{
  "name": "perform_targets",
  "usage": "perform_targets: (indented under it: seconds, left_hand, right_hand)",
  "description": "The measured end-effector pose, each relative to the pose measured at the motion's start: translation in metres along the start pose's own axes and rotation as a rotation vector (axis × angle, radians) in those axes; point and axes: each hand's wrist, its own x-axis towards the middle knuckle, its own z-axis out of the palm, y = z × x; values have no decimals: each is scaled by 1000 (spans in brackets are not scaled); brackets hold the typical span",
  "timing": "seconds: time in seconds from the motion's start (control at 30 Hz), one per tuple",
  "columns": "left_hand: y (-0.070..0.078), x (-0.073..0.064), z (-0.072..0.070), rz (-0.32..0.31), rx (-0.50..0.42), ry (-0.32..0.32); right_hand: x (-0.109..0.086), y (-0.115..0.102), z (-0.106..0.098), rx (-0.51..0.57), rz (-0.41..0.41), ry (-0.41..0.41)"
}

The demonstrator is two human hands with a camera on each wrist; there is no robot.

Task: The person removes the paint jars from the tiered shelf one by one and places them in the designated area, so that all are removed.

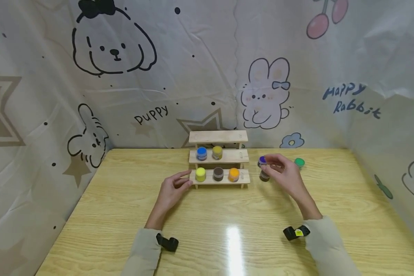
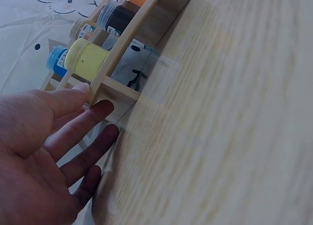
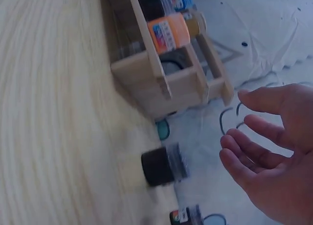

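Observation:
A three-tier wooden rack [image 1: 243, 156] stands at the table's back. My left hand [image 1: 172, 191] touches the left end of its lowest shelf, thumb and index at the corner, other fingers spread. That shelf carries yellow [image 1: 200, 174], dark [image 1: 218, 174] and orange [image 1: 233, 175] paint jars; blue [image 1: 201, 153] and mustard [image 1: 217, 153] ones sit on the middle shelf. My right hand [image 1: 284, 170] is right of the rack, its fingertips right at a purple-lidded jar [image 1: 262, 160]. In the right wrist view, this hand [image 3: 274, 142] has a gap between thumb and fingers. A dark jar [image 3: 159, 167] stands near it.
A green-lidded jar [image 1: 299, 162] stands behind my right hand. The rack's top shelf [image 1: 218, 136] bears no jar. A printed cloth [image 1: 193, 76] hangs along the table's back and sides. The wooden table [image 1: 207, 222] extends toward me.

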Motion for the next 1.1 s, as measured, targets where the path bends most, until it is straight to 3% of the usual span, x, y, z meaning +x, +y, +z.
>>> perform_targets:
  seconds: [0.33, 0.53, 1.0, 1.1]
  left_hand:
    - [0, -3, 1, -4, -16, 1]
    - [2, -1, 2, -3, -6, 6]
    - [-1, -2, 0, 12, -26, 12]
    - [11, -5, -1, 9, -26, -1]
  right_hand:
    - [6, -28, 31, 109, -105, -27]
    - [19, -41, 55, 200, -123, -38]
    - [52, -55, 98, 175, -133, -58]
    - [55, -61, 103, 197, -121, -64]
